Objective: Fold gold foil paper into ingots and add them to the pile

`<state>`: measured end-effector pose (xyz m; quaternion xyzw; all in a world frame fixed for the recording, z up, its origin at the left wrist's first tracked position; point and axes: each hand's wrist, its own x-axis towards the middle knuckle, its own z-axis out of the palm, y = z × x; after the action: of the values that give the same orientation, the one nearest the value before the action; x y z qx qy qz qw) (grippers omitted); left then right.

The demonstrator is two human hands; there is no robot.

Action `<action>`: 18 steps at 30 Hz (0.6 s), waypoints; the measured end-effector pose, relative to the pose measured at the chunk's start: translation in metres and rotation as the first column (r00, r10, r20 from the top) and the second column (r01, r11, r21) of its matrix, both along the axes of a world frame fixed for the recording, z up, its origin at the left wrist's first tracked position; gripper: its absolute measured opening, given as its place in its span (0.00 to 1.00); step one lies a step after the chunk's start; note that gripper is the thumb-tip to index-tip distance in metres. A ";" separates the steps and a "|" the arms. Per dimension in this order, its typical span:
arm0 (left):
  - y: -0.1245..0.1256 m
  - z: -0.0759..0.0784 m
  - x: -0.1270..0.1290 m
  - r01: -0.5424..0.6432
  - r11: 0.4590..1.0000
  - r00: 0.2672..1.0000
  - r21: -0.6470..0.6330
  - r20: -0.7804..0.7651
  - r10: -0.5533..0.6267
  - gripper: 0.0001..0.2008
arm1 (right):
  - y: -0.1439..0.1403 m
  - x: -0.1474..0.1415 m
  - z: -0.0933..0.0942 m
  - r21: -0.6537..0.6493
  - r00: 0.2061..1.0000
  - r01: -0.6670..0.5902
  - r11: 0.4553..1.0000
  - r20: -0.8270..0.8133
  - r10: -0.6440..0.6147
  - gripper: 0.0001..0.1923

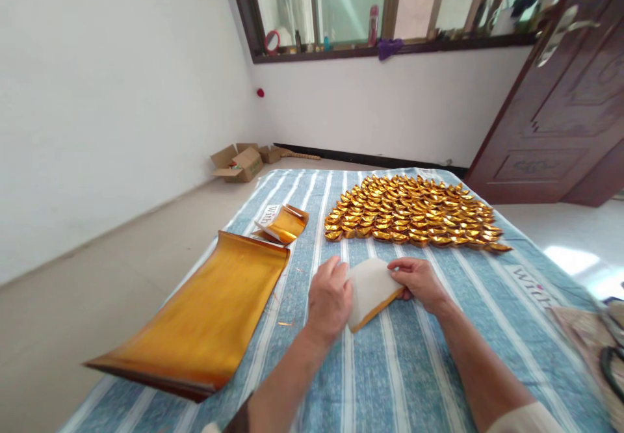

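Left hand [329,300] and right hand [418,281] each pinch an edge of the white-backed gold paper [369,290] on the striped bed [414,355]; folded gold pieces [414,215] at 12 o'clock, gold sheet stack [205,316] at 9.

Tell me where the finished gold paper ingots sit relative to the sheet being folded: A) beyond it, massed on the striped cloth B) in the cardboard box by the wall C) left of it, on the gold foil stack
A: the gold paper ingots lie massed on the striped cloth, beyond the sheet that the left hand and right hand hold.
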<state>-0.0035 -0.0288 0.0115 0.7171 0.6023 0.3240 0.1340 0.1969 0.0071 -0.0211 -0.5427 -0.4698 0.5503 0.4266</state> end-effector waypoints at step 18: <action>-0.022 -0.003 0.016 0.407 0.896 0.748 -0.175 -0.499 -0.437 0.10 | -0.005 0.024 0.016 -0.127 0.883 -0.276 0.953 0.359 0.303 0.06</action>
<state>0.0127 -0.0505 0.0081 0.8912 0.4464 0.0600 0.0535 0.2210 0.0020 -0.0054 -0.5762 -0.5980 0.5108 0.2224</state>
